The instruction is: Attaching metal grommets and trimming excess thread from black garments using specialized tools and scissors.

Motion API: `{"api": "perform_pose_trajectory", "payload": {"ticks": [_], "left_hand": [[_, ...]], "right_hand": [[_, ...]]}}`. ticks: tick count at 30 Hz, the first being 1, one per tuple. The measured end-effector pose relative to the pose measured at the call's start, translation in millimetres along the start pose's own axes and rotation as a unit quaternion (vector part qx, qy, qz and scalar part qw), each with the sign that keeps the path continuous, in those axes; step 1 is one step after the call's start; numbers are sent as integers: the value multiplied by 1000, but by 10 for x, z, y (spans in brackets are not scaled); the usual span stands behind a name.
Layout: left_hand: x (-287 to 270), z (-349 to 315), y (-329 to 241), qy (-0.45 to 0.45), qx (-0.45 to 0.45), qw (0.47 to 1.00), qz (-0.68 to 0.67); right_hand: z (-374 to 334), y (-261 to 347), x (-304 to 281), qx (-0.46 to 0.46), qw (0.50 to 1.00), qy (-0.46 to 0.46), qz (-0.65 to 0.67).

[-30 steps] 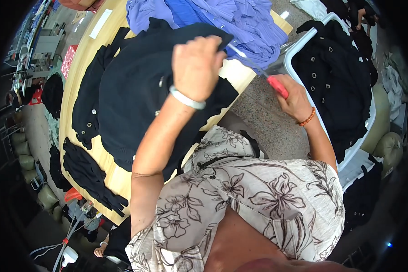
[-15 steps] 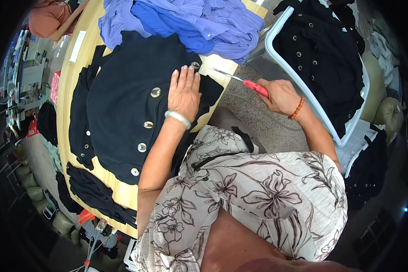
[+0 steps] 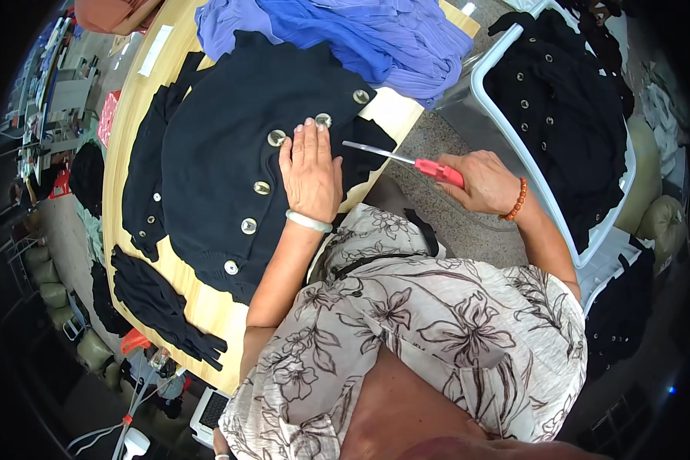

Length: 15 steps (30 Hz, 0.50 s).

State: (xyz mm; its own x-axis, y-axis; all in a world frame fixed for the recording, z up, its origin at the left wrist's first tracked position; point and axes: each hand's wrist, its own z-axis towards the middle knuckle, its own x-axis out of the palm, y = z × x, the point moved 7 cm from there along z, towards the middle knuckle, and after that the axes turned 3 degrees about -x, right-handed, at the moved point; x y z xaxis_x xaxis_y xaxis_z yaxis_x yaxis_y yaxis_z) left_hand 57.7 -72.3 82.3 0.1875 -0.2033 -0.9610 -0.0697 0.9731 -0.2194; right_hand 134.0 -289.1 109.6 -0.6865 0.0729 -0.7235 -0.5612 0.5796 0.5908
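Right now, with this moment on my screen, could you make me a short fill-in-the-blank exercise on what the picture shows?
1. The right hand holds a tool whose handle is coloured ____.
2. The left hand rests on a dark garment with large round ____ along it.
3. The pale bangle is on the ____ wrist.
4. Purple-blue clothes lie on the wooden ____.

Missing words: red; buttons; left; table.

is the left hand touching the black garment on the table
Touching: the head view shows the left hand lying palm down on the black garment, fingers stretched out beside its buttons.
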Motion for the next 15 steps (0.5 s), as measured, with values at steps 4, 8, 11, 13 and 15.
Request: {"api": "perform_pose_trajectory", "payload": {"ticks": [4, 8, 11, 13, 15], "left_hand": [[-367, -142, 89, -68, 7, 988, -139], [-759, -431, 239, -130, -63, 989, -18], [-702, -871, 560, -77, -156, 984, 39], [-685, -1135, 665, -74, -183, 978, 66], [-699, -1283, 693, -88, -184, 972, 119]], "right_hand": [[125, 18, -9, -46, 997, -54, 11], [215, -402, -106, -28, 968, -243, 59], [546, -509, -152, -34, 955, -286, 72], [817, -573, -80, -47, 943, -325, 59], [1059, -488, -48, -43, 945, -322, 48]]}}
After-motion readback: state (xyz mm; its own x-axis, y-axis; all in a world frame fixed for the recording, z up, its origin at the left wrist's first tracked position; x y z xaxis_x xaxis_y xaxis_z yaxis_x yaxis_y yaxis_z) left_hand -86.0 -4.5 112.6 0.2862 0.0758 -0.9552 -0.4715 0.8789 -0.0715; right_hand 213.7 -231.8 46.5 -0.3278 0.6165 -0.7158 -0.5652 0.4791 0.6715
